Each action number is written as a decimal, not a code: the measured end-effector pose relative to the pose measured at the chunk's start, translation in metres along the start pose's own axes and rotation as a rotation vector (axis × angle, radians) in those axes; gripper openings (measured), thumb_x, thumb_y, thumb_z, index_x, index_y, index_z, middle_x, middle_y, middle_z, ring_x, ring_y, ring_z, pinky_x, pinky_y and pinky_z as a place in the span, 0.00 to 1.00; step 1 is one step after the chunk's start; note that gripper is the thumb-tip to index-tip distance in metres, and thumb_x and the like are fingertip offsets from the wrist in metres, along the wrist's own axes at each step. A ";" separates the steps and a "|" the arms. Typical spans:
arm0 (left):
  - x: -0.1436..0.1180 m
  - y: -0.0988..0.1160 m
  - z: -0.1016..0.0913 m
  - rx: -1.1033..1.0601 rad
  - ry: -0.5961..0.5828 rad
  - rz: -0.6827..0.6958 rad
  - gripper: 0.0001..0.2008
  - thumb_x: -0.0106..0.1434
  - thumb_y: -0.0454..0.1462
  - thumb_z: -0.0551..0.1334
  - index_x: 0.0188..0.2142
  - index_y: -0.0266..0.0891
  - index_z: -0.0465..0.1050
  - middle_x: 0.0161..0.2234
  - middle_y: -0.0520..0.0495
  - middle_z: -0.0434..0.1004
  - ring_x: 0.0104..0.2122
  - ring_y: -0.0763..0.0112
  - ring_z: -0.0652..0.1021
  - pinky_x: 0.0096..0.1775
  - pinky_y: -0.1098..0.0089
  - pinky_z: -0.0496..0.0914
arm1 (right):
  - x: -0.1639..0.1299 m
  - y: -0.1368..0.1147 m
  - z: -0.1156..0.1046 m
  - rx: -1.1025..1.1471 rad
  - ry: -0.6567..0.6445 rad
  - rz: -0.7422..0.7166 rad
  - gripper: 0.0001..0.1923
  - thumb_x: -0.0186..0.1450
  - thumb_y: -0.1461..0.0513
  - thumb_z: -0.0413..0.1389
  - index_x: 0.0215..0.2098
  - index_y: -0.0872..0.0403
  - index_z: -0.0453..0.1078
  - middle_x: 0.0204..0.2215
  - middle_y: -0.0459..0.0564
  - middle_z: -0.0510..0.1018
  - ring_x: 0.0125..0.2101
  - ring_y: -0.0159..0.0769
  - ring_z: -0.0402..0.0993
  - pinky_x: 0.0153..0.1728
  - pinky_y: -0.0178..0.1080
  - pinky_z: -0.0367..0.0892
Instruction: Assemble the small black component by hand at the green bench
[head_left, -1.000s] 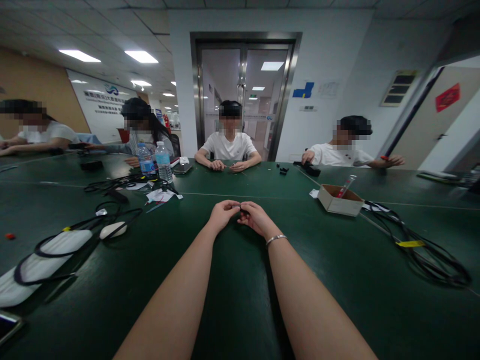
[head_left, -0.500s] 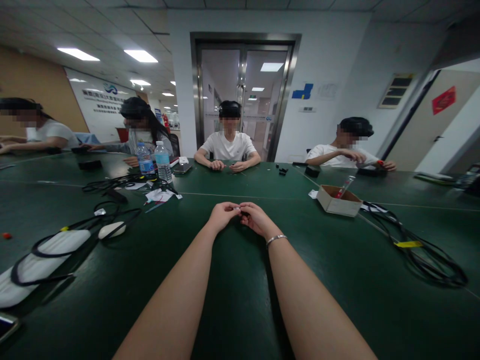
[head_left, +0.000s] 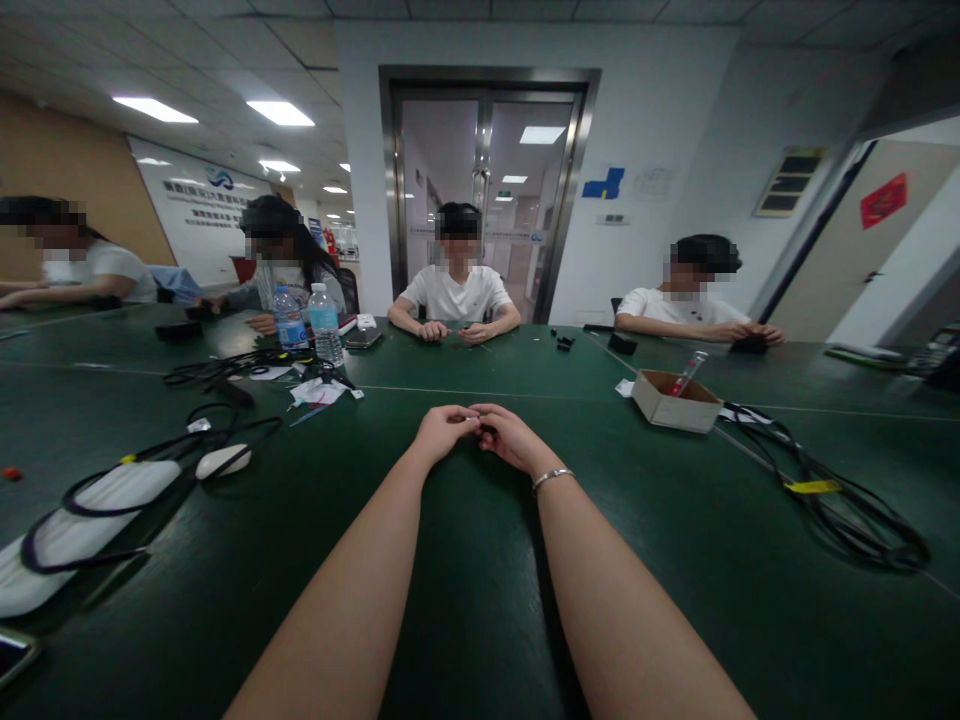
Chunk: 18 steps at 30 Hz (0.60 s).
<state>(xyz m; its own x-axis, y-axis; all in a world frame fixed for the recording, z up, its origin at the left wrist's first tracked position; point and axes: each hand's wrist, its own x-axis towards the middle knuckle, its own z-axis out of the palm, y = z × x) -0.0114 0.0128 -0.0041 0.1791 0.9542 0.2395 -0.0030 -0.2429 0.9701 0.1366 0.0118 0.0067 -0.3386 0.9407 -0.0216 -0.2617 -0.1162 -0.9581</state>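
Over the middle of the dark green table [head_left: 480, 560], my left hand [head_left: 444, 432] and my right hand [head_left: 508, 436] meet at the fingertips. Both are closed in a pinch. Something small seems to sit between them, but the fingers cover most of it and its kind cannot be made out. A silver bracelet [head_left: 553, 478] circles my right wrist.
A small open box [head_left: 676, 408] holding a clear and red tube stands to the right, beside coiled black cable [head_left: 862, 520]. On the left lie a white power strip [head_left: 97, 515], a white mouse [head_left: 223, 461] and two water bottles [head_left: 325, 325]. Several people sit opposite.
My hands stay together in nearly the same place, with only a slight shift of the fingers. The person at right has lowered a raised hand to a dark object on the table.
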 end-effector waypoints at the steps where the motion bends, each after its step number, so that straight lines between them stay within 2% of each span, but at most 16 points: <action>1: 0.000 0.000 0.000 0.000 0.006 -0.004 0.15 0.48 0.40 0.70 0.35 0.32 0.77 0.31 0.41 0.79 0.32 0.66 0.78 0.42 0.63 0.71 | 0.000 0.000 0.000 -0.006 0.000 0.002 0.11 0.58 0.71 0.51 0.39 0.57 0.68 0.21 0.45 0.70 0.16 0.26 0.62 0.17 0.28 0.63; 12: 0.001 0.001 0.002 0.051 0.050 -0.037 0.14 0.48 0.40 0.71 0.33 0.33 0.78 0.27 0.44 0.78 0.26 0.71 0.75 0.32 0.69 0.69 | -0.001 0.000 0.000 -0.060 -0.015 -0.002 0.14 0.62 0.67 0.50 0.47 0.54 0.64 0.20 0.41 0.67 0.17 0.27 0.62 0.18 0.30 0.63; 18: 0.002 0.002 0.003 0.058 0.042 -0.047 0.13 0.50 0.43 0.69 0.28 0.34 0.77 0.24 0.46 0.76 0.23 0.74 0.72 0.28 0.72 0.66 | -0.002 0.000 0.002 -0.052 -0.028 -0.016 0.10 0.66 0.62 0.51 0.46 0.53 0.63 0.21 0.41 0.66 0.17 0.27 0.61 0.17 0.29 0.63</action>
<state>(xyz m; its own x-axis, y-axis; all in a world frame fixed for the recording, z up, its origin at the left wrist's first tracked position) -0.0078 0.0131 -0.0015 0.1360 0.9710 0.1965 0.0615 -0.2062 0.9766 0.1356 0.0091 0.0074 -0.3601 0.9329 0.0008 -0.2203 -0.0842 -0.9718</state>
